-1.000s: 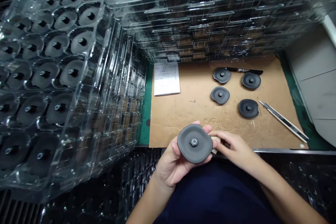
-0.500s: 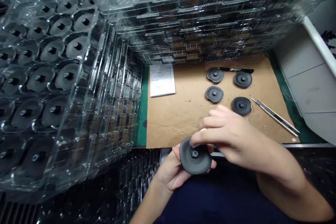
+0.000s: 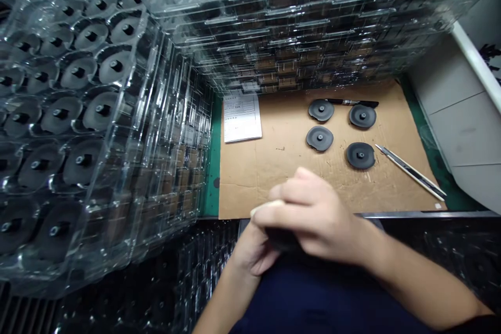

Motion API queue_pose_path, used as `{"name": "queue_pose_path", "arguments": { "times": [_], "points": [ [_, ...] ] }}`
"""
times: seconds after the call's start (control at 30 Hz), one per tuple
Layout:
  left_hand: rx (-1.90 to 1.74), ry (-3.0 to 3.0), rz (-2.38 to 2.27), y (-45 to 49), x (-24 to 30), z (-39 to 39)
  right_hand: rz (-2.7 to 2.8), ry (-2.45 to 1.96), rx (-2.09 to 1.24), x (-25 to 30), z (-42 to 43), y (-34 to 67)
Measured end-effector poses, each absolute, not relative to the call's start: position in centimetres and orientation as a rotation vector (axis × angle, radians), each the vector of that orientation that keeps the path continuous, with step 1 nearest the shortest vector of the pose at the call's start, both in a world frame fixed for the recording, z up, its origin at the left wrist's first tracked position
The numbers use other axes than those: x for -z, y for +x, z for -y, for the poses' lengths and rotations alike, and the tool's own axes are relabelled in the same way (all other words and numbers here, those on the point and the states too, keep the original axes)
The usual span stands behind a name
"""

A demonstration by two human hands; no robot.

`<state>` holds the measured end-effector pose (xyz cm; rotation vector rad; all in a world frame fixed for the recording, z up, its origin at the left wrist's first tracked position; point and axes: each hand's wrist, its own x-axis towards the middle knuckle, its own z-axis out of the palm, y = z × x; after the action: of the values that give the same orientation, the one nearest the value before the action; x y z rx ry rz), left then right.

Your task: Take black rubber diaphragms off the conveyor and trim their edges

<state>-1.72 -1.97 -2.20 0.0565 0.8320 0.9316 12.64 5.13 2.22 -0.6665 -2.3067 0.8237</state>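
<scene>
My left hand (image 3: 250, 250) and right hand (image 3: 317, 219) are together, clamped around one dark disc (image 3: 282, 240), mostly hidden at bottom center. Four more discs (image 3: 321, 110) sit on the cardboard (image 3: 274, 177) right of center, near one marker (image 3: 352, 103) and one utility knife (image 3: 410, 172).

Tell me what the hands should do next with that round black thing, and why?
Maybe the left hand should lay the black disc on the cardboard sheet, next to the four other discs. I think so because it sits on that hand, the right hand covers most of it, and the others already lie there.
</scene>
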Motion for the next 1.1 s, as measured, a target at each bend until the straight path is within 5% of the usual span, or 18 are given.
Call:
{"name": "queue_pose_path", "arguments": {
  "times": [0.67,0.83,1.1],
  "points": [
    [-0.987,-0.035,-0.596,-2.7,2.2,1.5,1.893,-1.503,-1.356,6.9,-2.8,16.2],
    [-1.066,0.074,-0.726,-2.3,1.8,1.2,1.728,-1.557,-1.089,3.1,-3.5,15.9],
    [-1.176,0.198,-0.945,-0.7,1.2,1.1,2.001,-0.935,-0.906,-2.4,-3.8,11.0]
  ]
}}
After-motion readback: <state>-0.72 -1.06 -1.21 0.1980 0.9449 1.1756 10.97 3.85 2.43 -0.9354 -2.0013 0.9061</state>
